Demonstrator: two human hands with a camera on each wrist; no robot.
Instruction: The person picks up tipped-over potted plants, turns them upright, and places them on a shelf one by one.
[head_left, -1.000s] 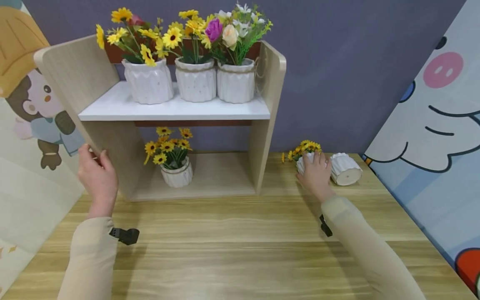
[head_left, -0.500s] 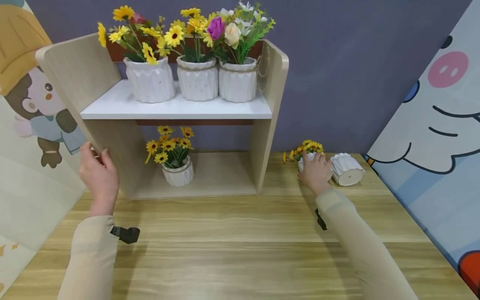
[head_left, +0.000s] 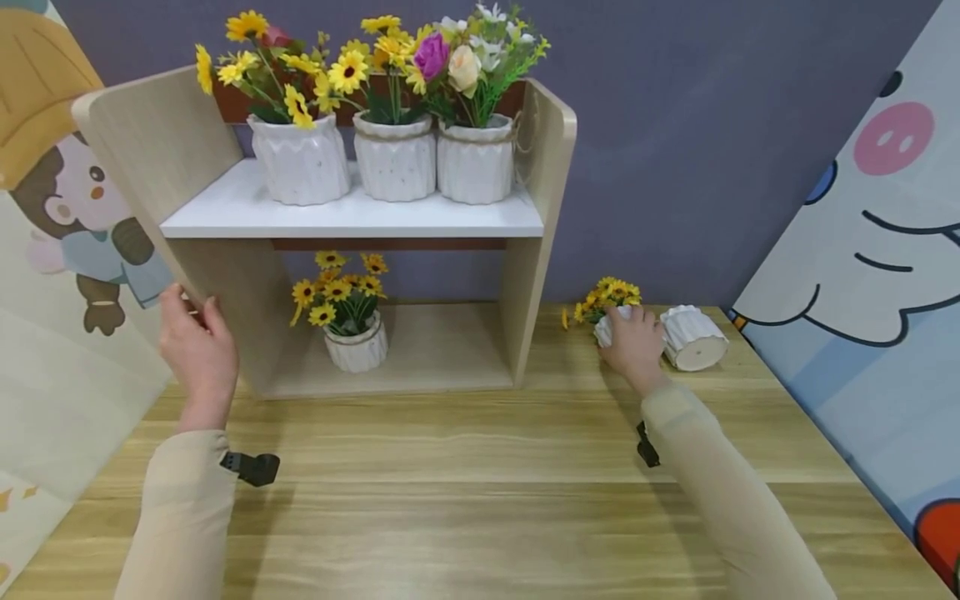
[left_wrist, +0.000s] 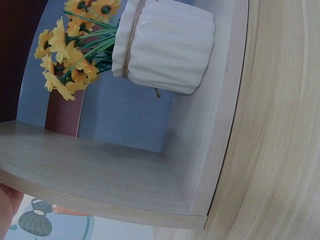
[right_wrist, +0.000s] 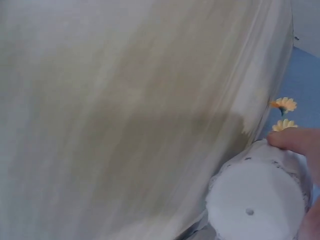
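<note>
The step in hand looks to be getting hold of a tipped pot at the far right of the table, right of the shelf. The right hand is clamped on it, thumb along its side; the pot lies over, yellow flowers at its far end. A second pot lies on its side just to the right. The left hand holds the shelf's left edge, fingers curled there, probably to steady it. Lifting from here would call for a firm grip and a roll upright, clear of the second pot.

The right hand hides most of the pot, and I cannot tell whether it touches the table. The right wrist view is blurred and cuts off the fingers; the left shows only a sliver of hand. The second pot's mouth is turned away.
</note>
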